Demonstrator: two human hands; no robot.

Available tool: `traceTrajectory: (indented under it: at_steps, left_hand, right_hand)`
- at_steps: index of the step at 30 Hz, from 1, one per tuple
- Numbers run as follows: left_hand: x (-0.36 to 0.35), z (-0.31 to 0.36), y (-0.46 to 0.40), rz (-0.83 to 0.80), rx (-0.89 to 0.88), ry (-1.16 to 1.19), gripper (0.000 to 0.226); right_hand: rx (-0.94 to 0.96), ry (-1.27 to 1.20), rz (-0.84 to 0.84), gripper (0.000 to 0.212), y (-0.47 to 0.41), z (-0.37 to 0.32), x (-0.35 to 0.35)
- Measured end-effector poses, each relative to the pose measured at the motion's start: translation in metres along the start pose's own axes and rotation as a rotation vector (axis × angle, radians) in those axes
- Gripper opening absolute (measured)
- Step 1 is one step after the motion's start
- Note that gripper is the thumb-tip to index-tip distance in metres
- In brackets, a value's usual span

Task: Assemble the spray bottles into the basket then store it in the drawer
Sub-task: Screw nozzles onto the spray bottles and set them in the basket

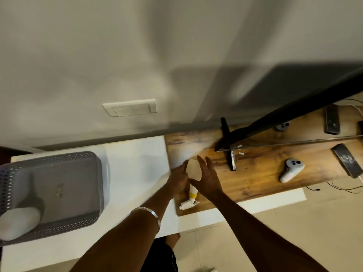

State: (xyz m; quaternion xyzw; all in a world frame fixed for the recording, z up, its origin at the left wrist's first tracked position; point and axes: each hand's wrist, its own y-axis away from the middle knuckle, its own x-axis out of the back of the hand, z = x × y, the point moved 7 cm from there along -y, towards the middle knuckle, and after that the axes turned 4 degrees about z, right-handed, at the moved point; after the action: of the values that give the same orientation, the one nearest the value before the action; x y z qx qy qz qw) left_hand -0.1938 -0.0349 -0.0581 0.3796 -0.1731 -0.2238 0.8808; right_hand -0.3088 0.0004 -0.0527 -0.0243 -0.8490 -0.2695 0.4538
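Left hand (177,178) grips spray bottle (193,171) at the wooden top's (255,173) left edge; right hand (206,178) spread wide beside it. Basket (64,185) holds one white bottle (18,222); drawer step undone.

A white table (135,163) is seen along the wall, with a wooden table (255,173) butted against its right side. A grey perforated basket (59,193) is set on the white one. On the wood are laid a spray bottle (193,173), a white controller (290,170), a phone (346,160) and a remote (332,119).
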Motion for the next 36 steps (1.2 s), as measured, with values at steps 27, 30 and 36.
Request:
traceTrajectory:
  at_steps: [27, 30, 36]
  left_hand:
    - [0.069, -0.009, 0.060, -0.257, -0.032, 0.245, 0.038]
    - [0.090, -0.011, 0.077, -0.182, 0.005, 0.359, 0.037]
    - [0.152, -0.024, 0.099, 0.003, 0.047, 0.393, 0.036]
  right_hand:
    - [-0.409, -0.851, -0.559, 0.039, 0.047, -0.017, -0.007]
    - [-0.412, -0.869, -0.566, 0.048, 0.055, -0.043, -0.013]
    - [-0.321, -0.852, -0.521, 0.027, 0.063, -0.116, -0.028]
